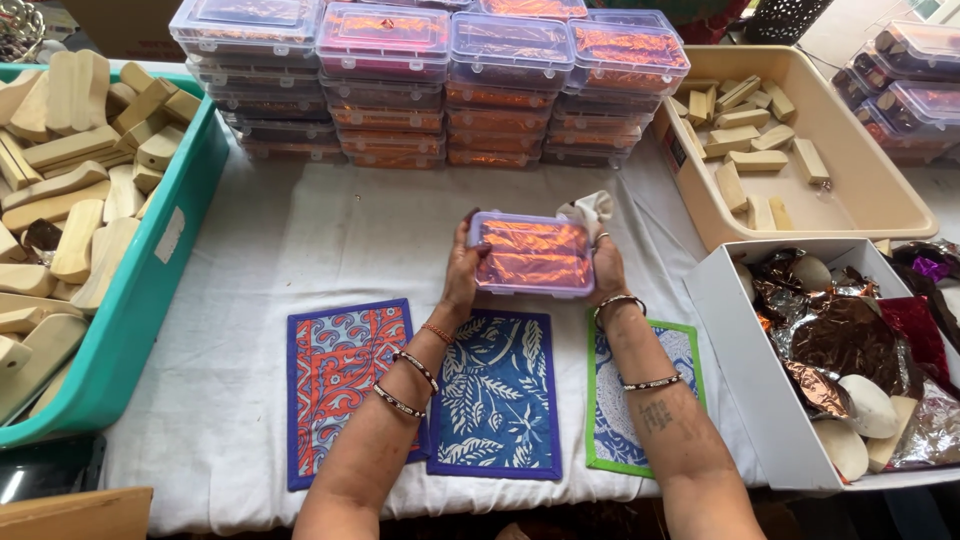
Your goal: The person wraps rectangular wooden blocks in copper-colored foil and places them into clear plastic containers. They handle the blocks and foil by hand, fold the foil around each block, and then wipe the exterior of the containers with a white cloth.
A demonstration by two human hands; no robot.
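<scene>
Lidded box first: a small clear plastic box with a lilac lid (531, 254), filled with something wrapped in orange foil, is held level above the white-clothed surface (250, 400), between the two hands; the left hand (463, 272) has its grip closed on the box's left end, fingers curled around the edge; the right hand (604, 268) clamps the right end and also pinches a crumpled white cloth (590, 211) against that side. Just below the box, on the cloth-covered surface, lie three printed fabric mats side by side: a red-and-blue patterned mat (345, 385), a blue mat with white leaf print (497, 395) and a green-edged blue-and-white mat (640, 400), partly under the right forearm. Behind the box stands a stack of matching lidded plastic boxes with orange contents (420, 85), several rows wide and several high; more of the same sit at the far right (905, 95). As a judgement, a good many boxes look already packed and closed, and this one appears closed too. What remains seems plentiful: a teal plastic crate (150, 300) at the left is heaped with pale wooden blocks; a beige tray (880, 190) holds fewer such blocks; a white cardboard box (740, 340) at the right holds crumpled foil sheets and pale rounded pieces.
</scene>
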